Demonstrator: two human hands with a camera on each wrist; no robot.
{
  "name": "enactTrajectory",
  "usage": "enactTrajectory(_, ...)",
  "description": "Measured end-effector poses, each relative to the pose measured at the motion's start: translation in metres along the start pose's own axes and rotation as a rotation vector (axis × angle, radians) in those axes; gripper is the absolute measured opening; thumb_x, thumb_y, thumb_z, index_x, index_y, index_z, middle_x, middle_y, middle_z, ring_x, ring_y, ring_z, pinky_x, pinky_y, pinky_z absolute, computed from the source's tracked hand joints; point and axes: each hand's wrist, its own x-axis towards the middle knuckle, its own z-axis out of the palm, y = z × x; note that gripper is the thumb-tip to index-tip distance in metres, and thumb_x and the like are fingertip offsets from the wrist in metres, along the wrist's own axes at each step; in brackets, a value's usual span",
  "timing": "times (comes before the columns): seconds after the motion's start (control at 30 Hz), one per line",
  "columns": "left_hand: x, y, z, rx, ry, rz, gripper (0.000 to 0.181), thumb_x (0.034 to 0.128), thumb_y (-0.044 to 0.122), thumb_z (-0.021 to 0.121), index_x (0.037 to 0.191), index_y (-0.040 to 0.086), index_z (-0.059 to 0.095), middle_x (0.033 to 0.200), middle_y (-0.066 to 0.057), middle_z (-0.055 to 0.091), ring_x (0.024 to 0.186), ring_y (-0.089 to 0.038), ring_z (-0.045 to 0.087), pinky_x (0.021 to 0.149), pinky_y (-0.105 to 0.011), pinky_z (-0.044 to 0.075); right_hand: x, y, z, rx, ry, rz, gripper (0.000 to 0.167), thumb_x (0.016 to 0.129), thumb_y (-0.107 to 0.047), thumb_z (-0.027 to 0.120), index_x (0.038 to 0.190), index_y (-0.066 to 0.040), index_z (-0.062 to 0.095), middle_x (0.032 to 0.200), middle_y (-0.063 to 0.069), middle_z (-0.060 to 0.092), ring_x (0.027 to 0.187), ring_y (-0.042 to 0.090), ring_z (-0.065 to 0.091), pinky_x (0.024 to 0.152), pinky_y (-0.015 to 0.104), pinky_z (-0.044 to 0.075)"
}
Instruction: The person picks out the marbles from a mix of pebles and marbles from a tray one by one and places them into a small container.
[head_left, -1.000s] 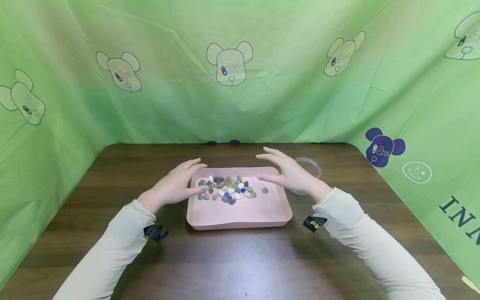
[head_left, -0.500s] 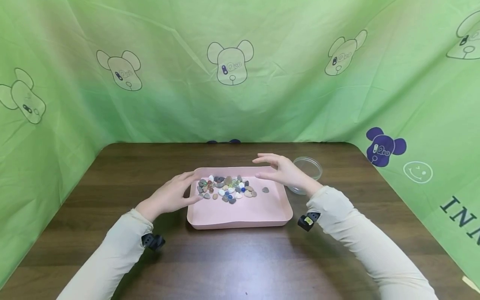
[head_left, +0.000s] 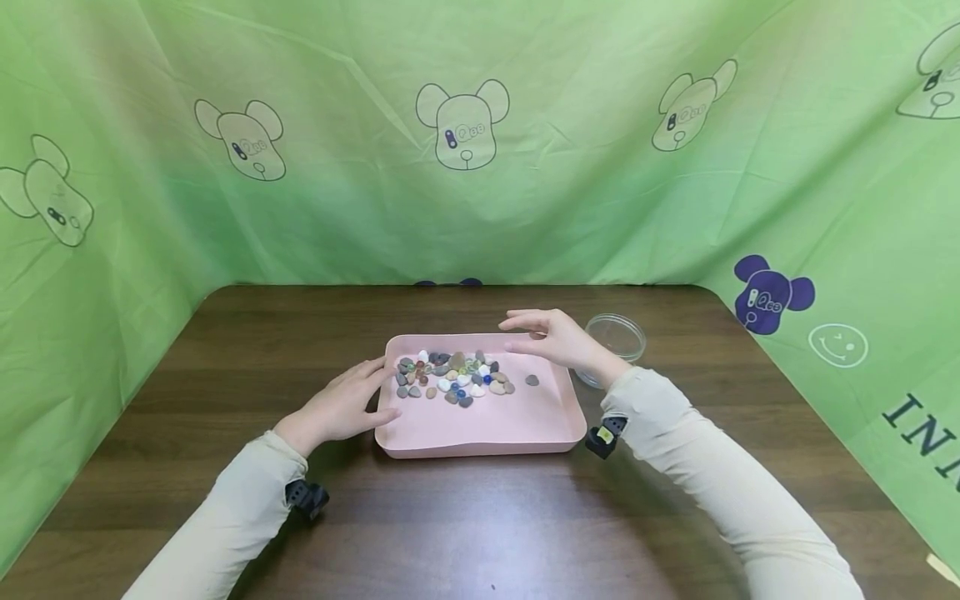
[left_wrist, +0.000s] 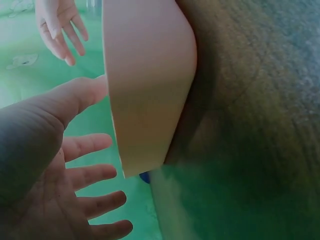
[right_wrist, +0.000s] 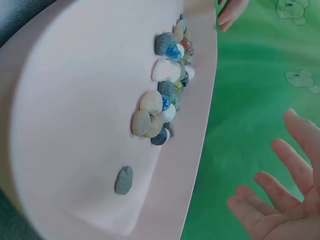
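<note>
A pink tray (head_left: 465,429) holds a spread of pebbles (head_left: 498,387) and glass marbles (head_left: 487,379) in grey, white, tan, blue, green and red. One grey pebble (head_left: 532,380) lies apart toward the tray's right side. My left hand (head_left: 339,408) is at the tray's left rim, fingers loosely extended and holding nothing; in the left wrist view the thumb appears at or against the rim. Over the tray's back right part hovers my right hand (head_left: 564,339). The right wrist view shows its fingers (right_wrist: 295,165) spread, with nothing held.
Behind my right hand stands a clear round container (head_left: 642,338), partly covered by the hand and forearm. The brown wooden table (head_left: 450,533) reaches back to a green printed curtain (head_left: 337,208) at the rear and sides.
My left hand has drawn down and slightly left, from above the tray to its left rim. My right hand has shifted slightly left and down. The tray and stones look unmoved.
</note>
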Motion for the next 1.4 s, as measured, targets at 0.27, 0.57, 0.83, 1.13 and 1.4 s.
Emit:
enactTrajectory(0.27, -0.001, -0.002, 0.004, 0.017, -0.007, 0.000, 0.064, 0.0870, 0.033, 0.062, 0.138, -0.001, 0.042, 0.148, -0.025, 0.033, 0.134, -0.044, 0.034, 0.108, -0.057, 0.029, 0.010, 0.004, 0.004, 0.059, -0.019, 0.030, 0.039, 0.085, -0.018, 0.068, 0.120, -0.001, 0.062, 0.139, 0.018, 0.049, 0.125, 0.033, 0.051, 0.106, 0.045, 0.039)
enactTrajectory(0.57, 0.000, -0.003, 0.009, 0.085, 0.016, 0.008, 0.061, 0.0865, 0.031, 0.063, 0.136, 0.000, 0.045, 0.146, -0.024, 0.036, 0.133, -0.045, 0.036, 0.106, -0.060, 0.031, 0.016, 0.002, 0.006, 0.008, -0.104, 0.055, 0.037, 0.084, -0.021, 0.069, 0.118, -0.007, 0.064, 0.134, 0.015, 0.055, 0.129, 0.031, 0.047, 0.108, 0.046, 0.036)
enactTrajectory(0.83, 0.000, -0.001, 0.009, 0.092, 0.010, 0.006, 0.058, 0.0871, 0.028, 0.063, 0.134, -0.002, 0.046, 0.146, -0.025, 0.036, 0.132, -0.044, 0.036, 0.106, -0.059, 0.032, 0.024, 0.005, 0.010, -0.004, -0.167, 0.071, 0.036, 0.084, -0.018, 0.068, 0.117, -0.004, 0.064, 0.131, 0.015, 0.057, 0.126, 0.033, 0.050, 0.107, 0.045, 0.038)
enactTrajectory(1.13, -0.001, -0.001, 0.009, 0.097, 0.007, 0.013, 0.057, 0.0867, 0.028, 0.063, 0.133, -0.002, 0.047, 0.145, -0.025, 0.037, 0.131, -0.045, 0.037, 0.105, -0.058, 0.033, 0.031, 0.009, 0.016, 0.005, -0.197, 0.066, 0.033, 0.082, -0.017, 0.070, 0.113, -0.005, 0.067, 0.121, 0.014, 0.064, 0.117, 0.028, 0.058, 0.103, 0.041, 0.043)
enactTrajectory(1.4, -0.001, -0.001, 0.009, 0.095, 0.015, 0.025, 0.056, 0.0864, 0.028, 0.064, 0.132, -0.002, 0.049, 0.144, -0.025, 0.038, 0.132, -0.041, 0.039, 0.105, -0.057, 0.034, 0.036, 0.016, 0.020, 0.035, -0.232, 0.098, 0.033, 0.081, -0.017, 0.071, 0.112, -0.004, 0.067, 0.123, 0.013, 0.063, 0.117, 0.028, 0.058, 0.104, 0.042, 0.041)
